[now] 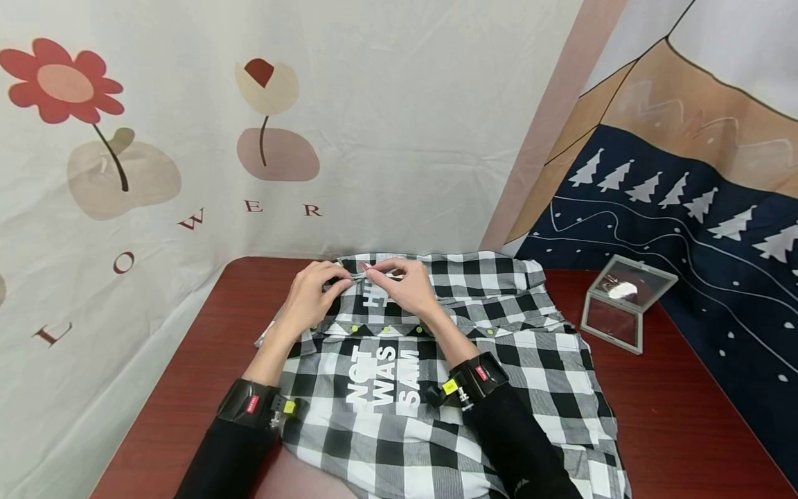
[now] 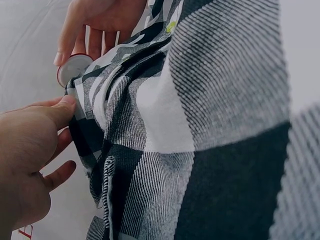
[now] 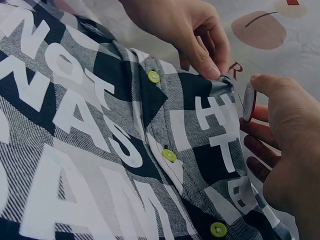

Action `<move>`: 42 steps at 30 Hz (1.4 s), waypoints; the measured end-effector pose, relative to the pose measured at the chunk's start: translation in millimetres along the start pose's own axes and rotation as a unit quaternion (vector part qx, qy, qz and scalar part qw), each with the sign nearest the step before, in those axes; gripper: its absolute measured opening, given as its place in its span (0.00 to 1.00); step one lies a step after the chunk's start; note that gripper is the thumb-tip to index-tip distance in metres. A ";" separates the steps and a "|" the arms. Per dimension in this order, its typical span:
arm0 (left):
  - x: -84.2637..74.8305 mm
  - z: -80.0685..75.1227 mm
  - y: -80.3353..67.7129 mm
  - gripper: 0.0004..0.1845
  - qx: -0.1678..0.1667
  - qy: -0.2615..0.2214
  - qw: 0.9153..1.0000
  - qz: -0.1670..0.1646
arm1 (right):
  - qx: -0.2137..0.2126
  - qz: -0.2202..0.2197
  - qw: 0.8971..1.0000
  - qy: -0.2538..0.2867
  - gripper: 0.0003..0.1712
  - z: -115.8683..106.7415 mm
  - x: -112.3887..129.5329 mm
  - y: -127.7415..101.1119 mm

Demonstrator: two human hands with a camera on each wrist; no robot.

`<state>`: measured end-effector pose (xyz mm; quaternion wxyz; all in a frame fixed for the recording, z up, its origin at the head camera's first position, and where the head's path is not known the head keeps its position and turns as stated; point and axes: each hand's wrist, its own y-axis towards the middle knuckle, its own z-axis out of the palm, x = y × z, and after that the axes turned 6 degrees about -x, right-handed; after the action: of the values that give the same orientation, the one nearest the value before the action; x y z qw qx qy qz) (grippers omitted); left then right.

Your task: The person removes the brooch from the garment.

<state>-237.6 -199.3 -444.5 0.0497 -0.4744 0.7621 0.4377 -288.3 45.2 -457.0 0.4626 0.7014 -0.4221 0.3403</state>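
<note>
Left hand (image 1: 307, 299) at work, fingers pinching the black-and-white checked cloth shirt (image 1: 530, 371) near the red-brown worktop's (image 1: 181, 409) far edge! Right hand (image 1: 408, 285) grips a round, red-rimmed white disc (image 3: 249, 104) just beside it.

Left fingers (image 2: 65, 106) pinch, right fingers (image 3: 262, 132) grip, forearms (image 1: 224, 443) angle inward.

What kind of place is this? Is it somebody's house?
Maybe a corner of a room at home, but I can't be sure. A checked garment lies on a reddish-brown table, with a flower-print cloth behind and a tree-print cloth beside it.
</note>
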 end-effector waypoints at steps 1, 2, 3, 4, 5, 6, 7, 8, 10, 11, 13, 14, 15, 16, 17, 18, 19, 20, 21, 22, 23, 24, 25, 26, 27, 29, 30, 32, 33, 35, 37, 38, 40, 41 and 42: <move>0.4 -0.4 0.0 0.04 0.001 0.001 1.000 -0.002 | -0.002 0.001 1.000 0.000 0.14 -0.9 -0.4 0.1; 0.8 -0.9 -0.1 0.04 0.003 0.003 1.000 -0.005 | -0.004 0.005 1.000 0.000 0.14 -1.9 -0.3 0.2; 1.4 -1.3 -0.2 0.04 0.004 0.004 1.000 -0.006 | -0.007 0.009 1.000 0.000 0.14 -2.9 -0.6 0.3; 2.2 -1.6 -0.1 0.04 0.006 0.006 1.000 -0.009 | -0.009 0.012 1.000 0.000 0.15 -3.9 -0.8 0.5; 2.8 -2.0 -0.1 0.04 0.008 0.007 1.000 -0.013 | -0.011 0.014 1.000 -0.002 0.15 -4.7 -1.2 1.0; 3.4 -2.3 0.0 0.05 0.010 0.009 1.000 -0.016 | -0.013 0.013 1.000 -0.003 0.15 -5.4 -1.4 1.5; 4.1 -2.5 -0.2 0.05 0.013 0.011 1.000 -0.019 | -0.015 0.012 1.000 -0.004 0.15 -6.0 -1.8 1.9; 4.2 -2.8 -0.4 0.05 0.015 0.013 1.000 -0.023 | -0.018 0.012 1.000 -0.004 0.15 -6.4 -2.1 2.3; 4.5 -3.0 -0.8 0.06 0.019 0.017 0.999 -0.028 | -0.021 0.008 1.000 -0.004 0.15 -6.9 -3.2 3.0; 4.5 -3.0 -1.0 0.06 0.021 0.019 0.999 -0.030 | -0.022 0.006 1.000 -0.004 0.15 -7.3 -3.4 3.2; 4.4 -2.9 -1.3 0.06 0.025 0.021 0.999 -0.031 | -0.023 0.006 1.000 -0.005 0.15 -8.1 -3.4 3.0; 4.3 -2.8 -1.4 0.06 0.026 0.021 0.999 -0.032 | -0.023 0.007 1.000 -0.005 0.15 -8.7 -3.1 2.8; 4.4 -2.6 -1.3 0.06 0.027 0.022 0.999 -0.033 | -0.024 0.008 1.000 -0.005 0.15 -9.3 -2.5 2.6; 4.6 -2.4 -1.3 0.06 0.028 0.021 0.999 -0.033 | -0.025 0.010 1.000 -0.003 0.15 -10.2 -1.7 2.4; 4.7 -2.1 -1.2 0.06 0.029 0.021 0.999 -0.034 | -0.027 0.012 1.000 -0.001 0.15 -11.2 -0.7 2.1; 4.8 -1.8 -1.1 0.06 0.030 0.021 0.999 -0.035 | -0.028 0.014 1.000 0.003 0.15 -12.3 0.4 2.0; 4.9 -1.5 -1.1 0.06 0.031 0.021 0.999 -0.037 | -0.030 0.014 0.999 0.008 0.15 -13.6 1.9 1.9; 4.8 -1.2 -1.1 0.06 0.033 0.021 0.999 -0.038 | -0.032 0.013 0.999 0.013 0.15 -14.9 3.5 2.2; 5.1 -1.0 -1.2 0.06 0.034 0.021 0.998 -0.039 | -0.035 0.012 0.999 0.018 0.15 -16.2 4.6 2.7; 5.2 -0.9 -1.4 0.07 0.036 0.021 0.998 -0.040 | -0.037 0.009 0.999 0.023 0.15 -17.6 5.9 3.3; 5.0 -0.9 -1.5 0.07 0.039 0.021 0.998 -0.043 | -0.041 0.004 0.999 0.026 0.15 -19.1 7.1 3.9; 4.8 -0.9 -1.6 0.07 0.042 0.020 0.998 -0.044 | -0.045 -0.002 0.999 0.030 0.15 -20.8 8.8 4.6; 4.6 -1.0 -1.7 0.07 0.045 0.020 0.998 -0.046 | -0.049 -0.007 0.998 0.033 0.14 -22.3 10.4 5.2; 4.2 -1.2 -1.8 0.08 0.048 0.019 0.998 -0.048 | -0.052 -0.012 0.998 0.035 0.14 -24.0 11.7 5.8; 3.8 -1.5 -1.9 0.09 0.049 0.019 0.997 -0.049 | -0.054 -0.014 0.998 0.038 0.15 -25.7 12.6 6.4; 2.5 -2.0 -1.6 0.10 0.050 0.018 0.997 -0.050 | -0.055 -0.018 0.997 0.043 0.15 -29.2 15.3 7.1; 1.8 -2.3 -1.5 0.10 0.049 0.018 0.997 -0.050 | -0.054 -0.018 0.997 0.045 0.16 -31.0 16.3 7.3; 0.1 -2.9 -1.3 0.11 0.048 0.019 0.998 -0.048 | -0.052 -0.014 0.998 0.041 0.16 -34.8 16.9 7.5; -1.2 -3.3 -1.2 0.11 0.048 0.018 0.998 -0.046 | -0.052 -0.012 0.998 0.037 0.16 -37.0 16.9 7.6; -3.5 -3.7 -1.0 0.11 0.053 0.017 0.998 -0.042 | -0.054 -0.011 0.998 0.030 0.16 -42.0 17.4 7.0; -6.2 -4.1 -0.9 0.12 0.062 0.018 0.997 -0.041 | -0.057 -0.008 0.998 0.023 0.15 -47.5 17.5 6.4; -7.3 -4.3 -0.8 0.13 0.067 0.020 0.997 -0.040 | -0.058 -0.006 0.998 0.020 0.15 -50.5 17.5 6.0; -8.9 -4.2 -0.6 0.15 0.077 0.027 0.996 -0.041 | -0.057 -0.005 0.998 0.012 0.15 -56.5 17.6 5.2; -9.6 -4.1 -0.5 0.15 0.080 0.031 0.996 -0.039 | -0.056 -0.004 0.998 0.008 0.15 -59.5 17.7 4.7; -10.4 -4.1 -0.5 0.15 0.083 0.035 0.995 -0.038 | -0.055 -0.002 0.998 0.004 0.15 -62.5 17.6 4.0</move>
<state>-230.2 -195.3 -437.2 0.0789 -0.5121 0.7786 0.3540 -290.2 97.9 -419.0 0.5028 0.6746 -0.4368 0.3184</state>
